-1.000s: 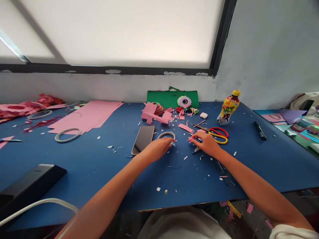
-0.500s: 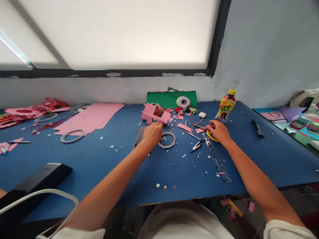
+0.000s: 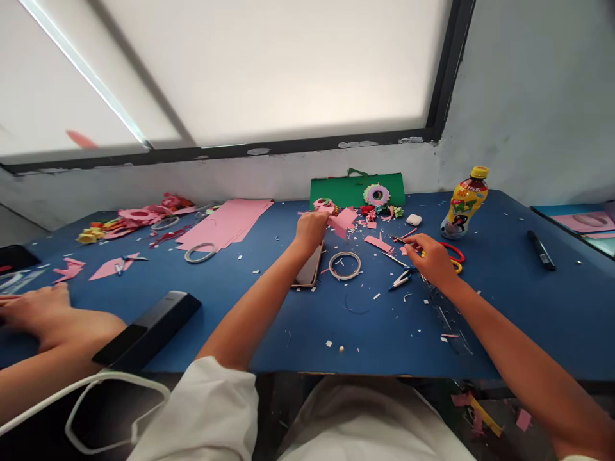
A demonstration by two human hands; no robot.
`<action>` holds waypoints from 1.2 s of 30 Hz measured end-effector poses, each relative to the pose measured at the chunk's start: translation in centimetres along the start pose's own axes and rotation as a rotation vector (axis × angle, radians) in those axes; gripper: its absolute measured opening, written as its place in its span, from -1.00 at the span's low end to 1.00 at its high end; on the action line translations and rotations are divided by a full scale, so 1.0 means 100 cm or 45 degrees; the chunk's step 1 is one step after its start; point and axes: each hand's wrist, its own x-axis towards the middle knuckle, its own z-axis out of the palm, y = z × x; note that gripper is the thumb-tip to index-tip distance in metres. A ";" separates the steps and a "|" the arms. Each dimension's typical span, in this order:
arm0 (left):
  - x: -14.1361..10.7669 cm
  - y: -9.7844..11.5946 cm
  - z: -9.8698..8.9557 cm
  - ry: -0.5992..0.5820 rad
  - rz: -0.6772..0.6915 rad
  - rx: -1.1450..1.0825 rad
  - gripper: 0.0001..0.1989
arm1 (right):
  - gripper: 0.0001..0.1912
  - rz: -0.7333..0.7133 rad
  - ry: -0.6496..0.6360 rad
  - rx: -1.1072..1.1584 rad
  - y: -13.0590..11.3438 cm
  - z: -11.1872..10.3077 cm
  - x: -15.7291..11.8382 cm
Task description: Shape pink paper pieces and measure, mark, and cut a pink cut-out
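Observation:
My left hand (image 3: 312, 229) is closed on a cut piece of pink paper (image 3: 344, 221), which sticks out to the right of the fingers. Just below that hand a phone (image 3: 309, 267) lies on the table. My right hand (image 3: 432, 259) has its fingers closed around the middle of a pair of scissors (image 3: 456, 256). Their red and yellow handles show to its right, and the blades point left past the fingertips. A compass (image 3: 400, 280) and a clear ruler (image 3: 449, 317) lie close to this hand. Between my hands is a roll of tape (image 3: 344, 265).
A drink bottle (image 3: 464, 203), white earphone case (image 3: 414, 219) and black marker (image 3: 541, 250) stand or lie at the right. Pink sheets (image 3: 240, 221) and another tape roll (image 3: 200, 252) lie left. Another person's hand (image 3: 38, 310) rests near a black box (image 3: 148, 330). Paper scraps litter the table.
The view has swung left. My left hand has lifted the pink paper cut-out off the scraps. My right hand has shifted from the scissors' handles to their middle.

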 end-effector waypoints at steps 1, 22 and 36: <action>-0.008 0.008 -0.001 0.002 0.003 -0.107 -0.77 | -0.76 -0.003 -0.036 0.071 -0.003 0.000 -0.001; -0.110 0.073 0.034 -0.457 -0.410 -1.507 -0.44 | -0.87 -0.085 -0.053 0.338 -0.044 0.010 -0.019; -0.108 0.059 0.035 -0.483 -0.302 -1.356 -0.69 | -0.84 0.070 -0.231 0.115 -0.044 -0.004 -0.014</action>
